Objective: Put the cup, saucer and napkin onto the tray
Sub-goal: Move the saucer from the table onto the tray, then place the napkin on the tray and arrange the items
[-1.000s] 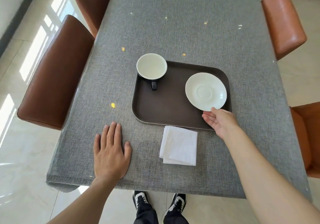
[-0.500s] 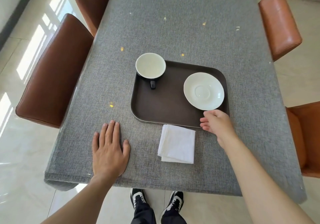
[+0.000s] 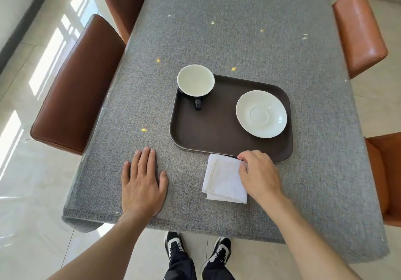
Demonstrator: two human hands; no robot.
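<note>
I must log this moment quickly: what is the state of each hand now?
Left hand: open, flat on the tablecloth, holding nothing.
Right hand: fingers curled on the folded white napkin; grip cannot be told.

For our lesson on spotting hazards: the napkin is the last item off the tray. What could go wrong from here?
1. The right hand pinches only one corner of the folded napkin, so it may unfold when lifted.
2. The napkin lies against the tray rim; dragging it could snag there or nudge the tray.
3. The cup sits in the tray's far left corner, its rim overhanging the edge; a nudge might tip it.
</note>
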